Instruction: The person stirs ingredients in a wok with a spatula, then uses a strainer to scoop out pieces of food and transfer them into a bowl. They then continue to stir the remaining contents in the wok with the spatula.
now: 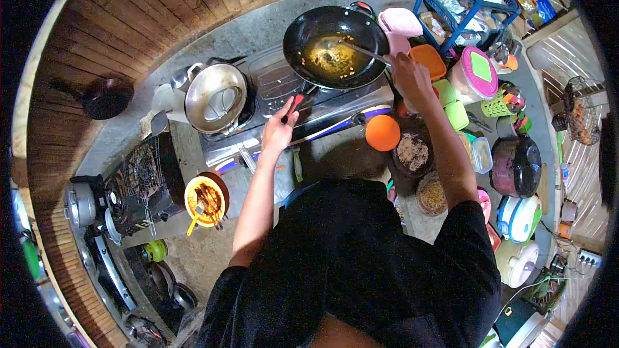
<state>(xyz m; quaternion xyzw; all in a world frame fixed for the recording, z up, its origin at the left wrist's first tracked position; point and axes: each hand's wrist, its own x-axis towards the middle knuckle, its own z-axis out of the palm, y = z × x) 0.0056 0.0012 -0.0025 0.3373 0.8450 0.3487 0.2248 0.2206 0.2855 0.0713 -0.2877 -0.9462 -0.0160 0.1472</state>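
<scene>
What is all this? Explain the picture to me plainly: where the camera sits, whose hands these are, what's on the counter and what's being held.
There is one picture, taken by a wide-angle camera worn on a person's head. It looks down over their black shirt, and the wide lens is why the edges curve. There is no machine here, just two bare hands. The left hand grips the red handle of a black wok that sits on a stove. The right hand holds a metal utensil whose tip is in the wok's oily contents. On the counter a pot with a shiny lid stands left of the wok. An orange plate of food sits nearer the person. To the right are an orange disc, a bowl of brownish food, green tubs and a blue rack.
</scene>
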